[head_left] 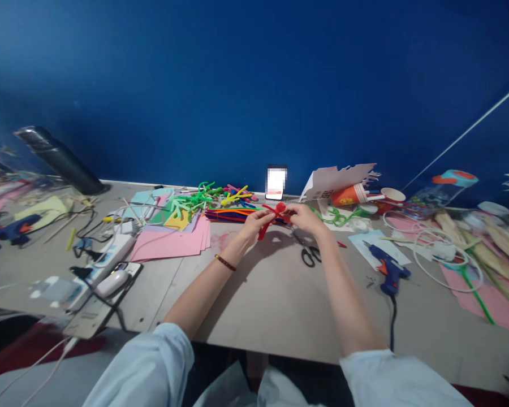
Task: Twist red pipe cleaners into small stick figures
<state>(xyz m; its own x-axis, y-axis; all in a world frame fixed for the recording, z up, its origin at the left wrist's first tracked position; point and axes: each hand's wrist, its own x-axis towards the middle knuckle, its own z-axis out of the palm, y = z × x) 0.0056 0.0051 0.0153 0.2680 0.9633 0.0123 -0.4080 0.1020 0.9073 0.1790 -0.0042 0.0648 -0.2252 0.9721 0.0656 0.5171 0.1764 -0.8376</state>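
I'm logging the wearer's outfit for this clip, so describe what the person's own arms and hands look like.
Both arms wear loose, light blue sleeves, the left sleeve and the right sleeve, leaving the forearms bare. A thin, dark, seemingly beaded bracelet circles the left wrist. The left hand and right hand are ungloved.

That one camera, worn on the person's head, looks forward and down over both sleeves (pixel 148 362), takes the table (pixel 271 316) in wide from close above, and meets the wall (pixel 237 85) nearly face-on.
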